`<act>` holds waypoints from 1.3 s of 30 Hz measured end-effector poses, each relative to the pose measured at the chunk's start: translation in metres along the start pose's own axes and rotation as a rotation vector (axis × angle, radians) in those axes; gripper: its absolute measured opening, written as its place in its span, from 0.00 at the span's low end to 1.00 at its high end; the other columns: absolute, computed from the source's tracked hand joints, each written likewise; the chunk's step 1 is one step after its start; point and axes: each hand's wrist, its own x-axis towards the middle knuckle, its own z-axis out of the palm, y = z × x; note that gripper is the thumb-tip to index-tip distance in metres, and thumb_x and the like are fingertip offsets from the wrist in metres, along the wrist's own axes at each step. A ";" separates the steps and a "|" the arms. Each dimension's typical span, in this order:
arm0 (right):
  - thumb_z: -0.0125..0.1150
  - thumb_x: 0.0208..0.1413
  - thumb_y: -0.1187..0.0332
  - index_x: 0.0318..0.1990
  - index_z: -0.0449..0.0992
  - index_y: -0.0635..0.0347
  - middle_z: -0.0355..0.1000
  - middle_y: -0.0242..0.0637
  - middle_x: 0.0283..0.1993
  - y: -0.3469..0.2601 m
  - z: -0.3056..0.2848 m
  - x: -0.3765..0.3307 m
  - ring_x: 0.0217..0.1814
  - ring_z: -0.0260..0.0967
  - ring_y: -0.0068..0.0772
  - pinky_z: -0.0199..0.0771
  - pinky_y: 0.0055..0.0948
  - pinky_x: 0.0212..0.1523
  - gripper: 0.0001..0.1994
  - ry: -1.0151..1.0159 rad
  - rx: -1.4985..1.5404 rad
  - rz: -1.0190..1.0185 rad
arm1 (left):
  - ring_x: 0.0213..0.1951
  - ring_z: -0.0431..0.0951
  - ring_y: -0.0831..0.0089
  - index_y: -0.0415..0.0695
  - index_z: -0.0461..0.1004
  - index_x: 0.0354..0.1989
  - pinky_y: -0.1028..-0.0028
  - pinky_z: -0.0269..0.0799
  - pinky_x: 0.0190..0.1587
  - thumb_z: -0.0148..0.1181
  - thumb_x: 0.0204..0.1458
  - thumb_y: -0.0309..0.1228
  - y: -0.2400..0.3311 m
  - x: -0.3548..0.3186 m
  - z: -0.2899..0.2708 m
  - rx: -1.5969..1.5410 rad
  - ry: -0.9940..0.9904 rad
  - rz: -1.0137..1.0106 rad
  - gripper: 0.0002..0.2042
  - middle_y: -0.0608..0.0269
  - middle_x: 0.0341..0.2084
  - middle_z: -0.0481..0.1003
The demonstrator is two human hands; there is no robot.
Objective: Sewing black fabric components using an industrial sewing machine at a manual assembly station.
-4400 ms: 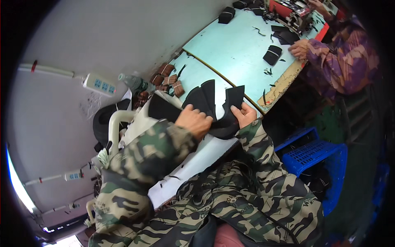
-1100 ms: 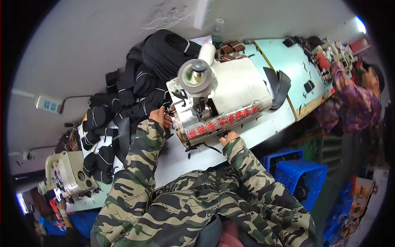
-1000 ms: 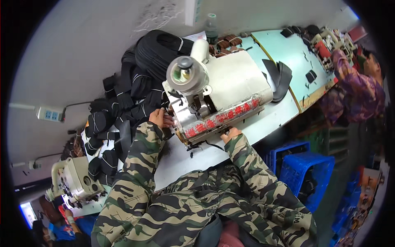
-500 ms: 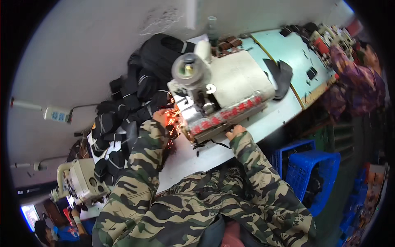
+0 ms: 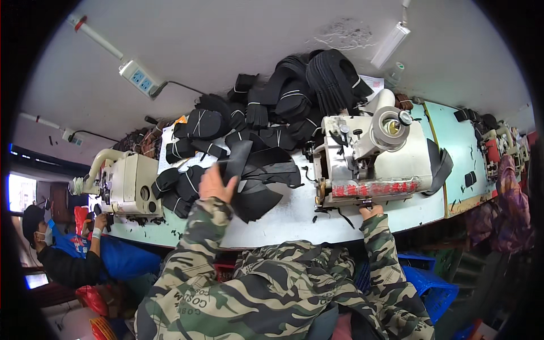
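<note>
My left hand (image 5: 214, 186) is over the table with fingers stretched and thumb apart. Beside its thumb lies the lower end of a flat black strip (image 5: 238, 157); whether they touch is unclear. That strip rests on a fanned pile of loose black pieces (image 5: 258, 195), which look like leather. To the right stands a cream tabletop machine (image 5: 416, 161) with a round dial-like top part and a worn red-marked front. Closed at its lower front edge is my right hand (image 5: 371, 212), by a small metal part (image 5: 366, 203); the fingertips are partly hidden.
Bundles of tied black strips (image 5: 294, 99) are heaped against the wall. Another cream machine (image 5: 127, 184) stands left, where a person (image 5: 68, 249) in a mask works. Blue plastic crates (image 5: 433, 289) sit below right. A curved dark piece (image 5: 439, 167) lies beyond the machine.
The orange sparks by my left hand and the machine are gone. My left hand has moved away leftward to the loose black pieces. My right hand stays at the machine's front. The view has turned left.
</note>
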 end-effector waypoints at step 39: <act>0.52 0.54 0.68 0.42 0.67 0.64 0.65 0.34 0.39 -0.238 0.014 -0.137 0.42 0.63 0.29 0.61 0.28 0.47 0.11 -0.837 0.913 -0.457 | 0.16 0.71 0.75 0.36 0.69 0.38 0.80 0.63 0.15 0.43 0.56 0.39 0.046 -0.024 -0.061 -1.070 -0.173 -0.026 0.17 0.56 0.20 0.73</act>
